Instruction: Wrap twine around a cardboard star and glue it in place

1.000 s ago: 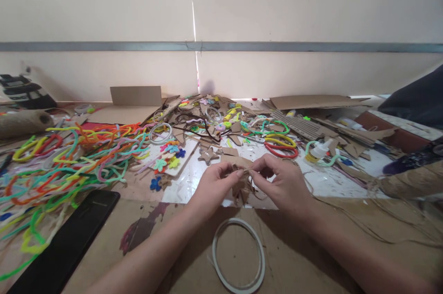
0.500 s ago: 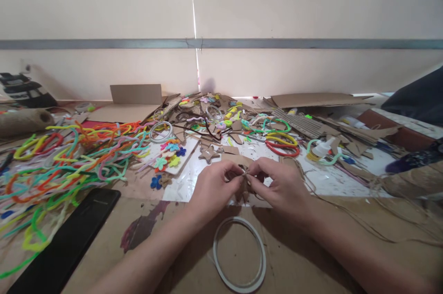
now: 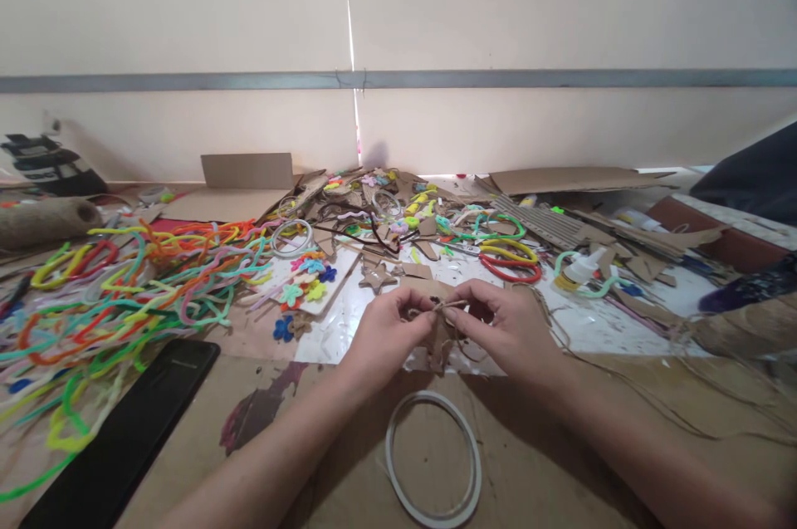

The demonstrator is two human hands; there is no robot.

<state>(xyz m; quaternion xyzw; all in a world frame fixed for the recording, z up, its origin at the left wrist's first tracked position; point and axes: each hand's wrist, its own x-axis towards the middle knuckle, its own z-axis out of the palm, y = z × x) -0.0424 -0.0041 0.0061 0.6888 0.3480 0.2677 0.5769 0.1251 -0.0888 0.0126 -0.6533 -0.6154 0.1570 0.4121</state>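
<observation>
My left hand (image 3: pixel 389 325) and my right hand (image 3: pixel 507 330) meet near the middle, thumbs and forefingers pinching brown twine (image 3: pixel 441 307). A small brown cardboard piece (image 3: pixel 437 353) hangs just below the fingertips, partly hidden by them. Nearer to me, a white tape ring (image 3: pixel 389 462) lies on the brown cardboard sheet (image 3: pixel 336 462). Beyond my left hand is a cardboard star (image 3: pixel 377 276). Twine trails over the sheet to the right of my right hand.
Tangled coloured pipe cleaners (image 3: pixel 155 288) and a black phone (image 3: pixel 124 438) lie at the left. Felt flowers (image 3: pixel 311 284) sit left of centre. A glue bottle (image 3: pixel 579 269), cardboard scraps (image 3: pixel 541 222) and a twine roll (image 3: pixel 747 321) are at the right.
The pinched twine now shows more between my fingertips, and the small cardboard piece below has turned a little. Both hands stay in nearly the same place.
</observation>
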